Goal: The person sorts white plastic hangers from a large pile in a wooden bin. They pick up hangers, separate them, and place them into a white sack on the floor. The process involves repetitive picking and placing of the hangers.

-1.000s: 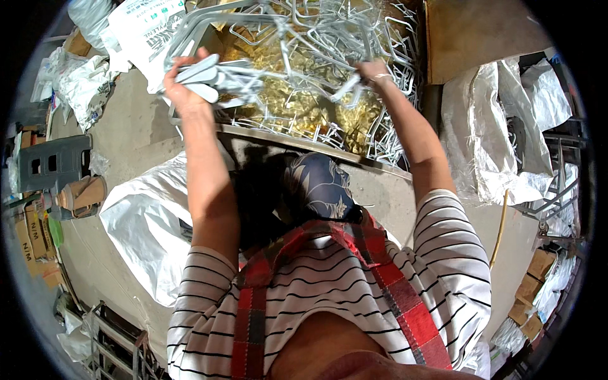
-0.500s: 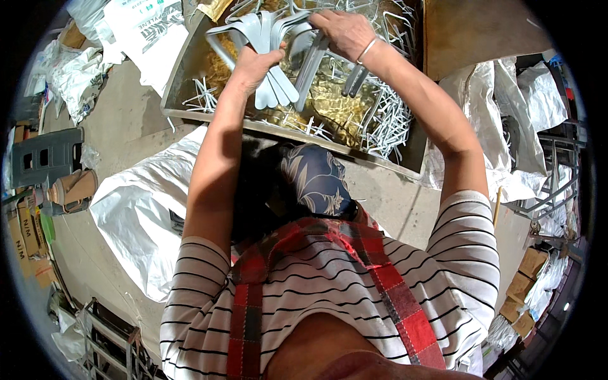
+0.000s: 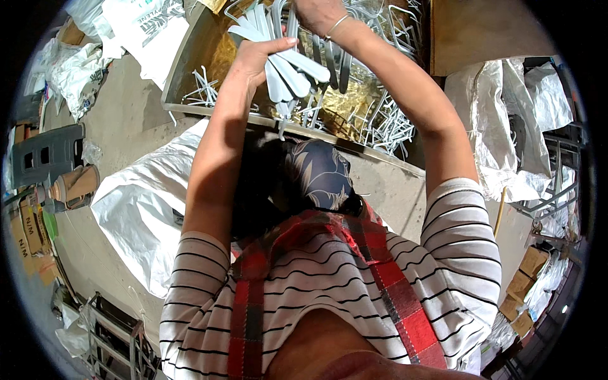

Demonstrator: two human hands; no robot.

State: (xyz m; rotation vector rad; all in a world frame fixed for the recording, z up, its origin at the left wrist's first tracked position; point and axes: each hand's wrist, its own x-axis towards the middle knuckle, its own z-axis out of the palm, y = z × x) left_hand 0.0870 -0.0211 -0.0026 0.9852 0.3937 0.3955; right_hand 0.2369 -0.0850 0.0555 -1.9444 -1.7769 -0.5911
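We see the left hand [image 3: 252, 58] closed round a fanned bundle of pale metal strips [image 3: 288, 73], its thumb laid across them. The bundle is over the near edge of the metal tray [image 3: 170, 92], left of that edge's middle. The right hand [image 3: 320, 14] is curled beside the upper strips, partly cut off by the picture; we cannot tell what it pinches.

We judge that the fan could slip apart, since one thumb spans many smooth strips pointing different ways. Bent ends might snag the loose wire pieces [image 3: 392, 126] heaped along the tray's right edge and drag some out. A tilt toward us could also drop strips over the near edge. Thin edges may nick bare skin.

As for writing, the white printed sack [image 3: 149, 38] beyond the tray's left edge bears dark print, partly cut off. Brown cartons [image 3: 28, 231], well apart from the tray, carry black lettering.
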